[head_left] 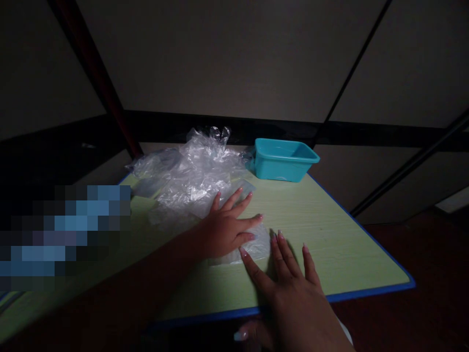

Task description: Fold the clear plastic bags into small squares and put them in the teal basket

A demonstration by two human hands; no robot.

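My left hand [229,227] lies with its fingers spread on a clear plastic bag [261,242] that rests flattened on the table. Closer to the table's front edge is my right hand [289,281], its fingers stretched out and apart. Its index fingertip reaches the near edge of that flattened bag, and its thumb hangs below the table's edge. Beyond my left hand, a loose heap of crumpled clear plastic bags [194,168] covers the back left of the table. Part of the flat bag is hidden under my left hand.
The light green table [340,249] has a blue edge. A turquoise plastic basket [282,168] stands at its back right. Behind it rises a grey panelled wall [227,63] with a dark band. A pixelated blue patch covers the far left.
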